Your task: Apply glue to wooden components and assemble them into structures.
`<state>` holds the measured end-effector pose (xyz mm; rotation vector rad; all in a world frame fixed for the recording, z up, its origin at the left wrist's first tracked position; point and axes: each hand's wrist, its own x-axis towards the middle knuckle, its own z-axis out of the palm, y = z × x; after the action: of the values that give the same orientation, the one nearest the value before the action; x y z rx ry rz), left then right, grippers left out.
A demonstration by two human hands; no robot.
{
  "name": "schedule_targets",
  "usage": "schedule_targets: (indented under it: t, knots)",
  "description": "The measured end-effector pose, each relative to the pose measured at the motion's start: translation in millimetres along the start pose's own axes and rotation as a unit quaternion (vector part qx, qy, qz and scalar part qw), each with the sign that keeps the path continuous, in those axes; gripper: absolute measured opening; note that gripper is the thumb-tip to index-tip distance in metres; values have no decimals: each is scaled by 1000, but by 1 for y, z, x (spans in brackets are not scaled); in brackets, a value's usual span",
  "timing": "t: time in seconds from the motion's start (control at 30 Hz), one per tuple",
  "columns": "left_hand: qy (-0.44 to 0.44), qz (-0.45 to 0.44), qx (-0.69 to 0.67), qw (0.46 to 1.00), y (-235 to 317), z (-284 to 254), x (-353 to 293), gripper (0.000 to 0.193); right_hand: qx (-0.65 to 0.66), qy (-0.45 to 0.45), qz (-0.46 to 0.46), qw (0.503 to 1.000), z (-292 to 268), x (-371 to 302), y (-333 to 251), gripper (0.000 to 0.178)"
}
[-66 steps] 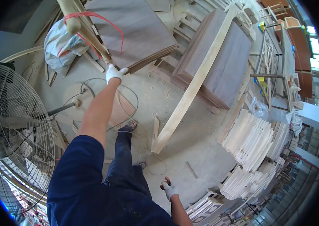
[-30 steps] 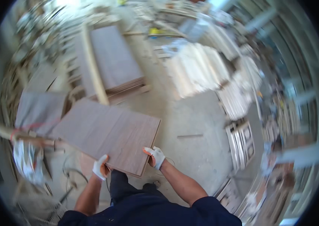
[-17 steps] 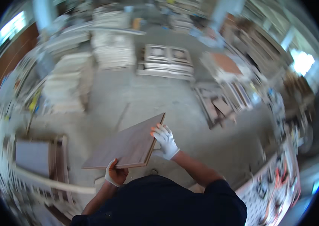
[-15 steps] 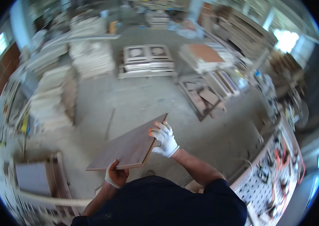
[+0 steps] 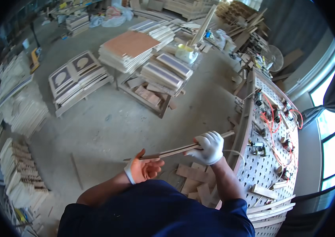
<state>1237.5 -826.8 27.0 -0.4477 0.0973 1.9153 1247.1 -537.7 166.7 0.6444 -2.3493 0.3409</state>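
Note:
A thin brown wooden panel, seen almost edge-on, slants across in front of my body, its right end higher. My right hand, in a white glove with orange fingertips, is closed around the panel toward its right end. At the panel's left part is my left hand, gloved with an orange palm turned up. Its thumb is raised beside the panel's edge and the fingers are loosely apart, not wrapped round it. The panel's broad faces are mostly hidden.
To the right stands a perforated workbench with clamps and orange hoses. Wood offcuts lie beside it near my body. Ahead are stacked panels, a low frame of offcuts and patterned panels; more stacks line the left.
My view has swung to the right, bringing the workbench closer in. The panel has tipped from showing its broad face to nearly edge-on, and my left hand's fingers have loosened.

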Motion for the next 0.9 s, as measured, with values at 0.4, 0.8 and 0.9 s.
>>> schedule_targets:
  t: [0.4, 0.8, 0.9]
  knots:
    - [144, -75, 429, 889, 195, 124, 288, 43, -246, 40, 270, 930, -85, -10, 267, 40]
    - [21, 390, 422, 818, 385, 398, 652, 46, -242, -52, 279, 928, -101, 27, 639, 39]
    - [10, 510, 444, 736, 458, 471, 729, 58, -238, -65, 278, 928, -100, 66, 721, 38]
